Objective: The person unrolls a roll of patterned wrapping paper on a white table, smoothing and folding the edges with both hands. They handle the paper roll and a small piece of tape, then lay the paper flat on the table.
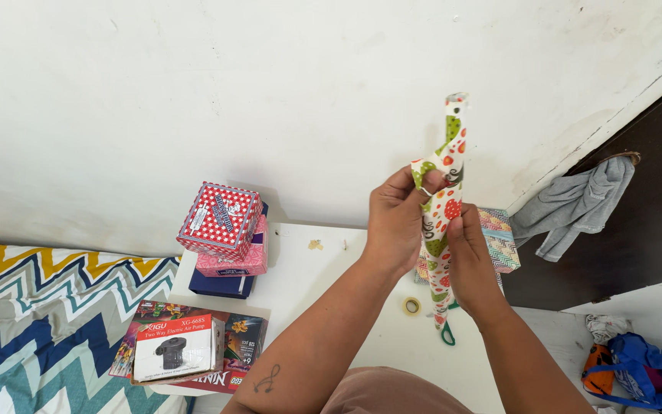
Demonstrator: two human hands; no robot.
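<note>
I hold a roll of wrapping paper (446,165), white with red, orange and green spots, upright over the white table (323,287). My left hand (396,222) pinches its loose edge near the top. My right hand (469,261) grips the roll lower down. Below the roll lie a small ring of clear tape (411,306) and green-handled scissors (448,334), mostly hidden by my right hand.
A stack of boxes (224,238), red starred on pink on dark blue, stands at the table's left. A pump box (176,349) lies on flat game boxes at front left. Zigzag bedding (40,322) at left, patterned paper (499,238), grey garment (576,203) on a dark door, bags (637,368).
</note>
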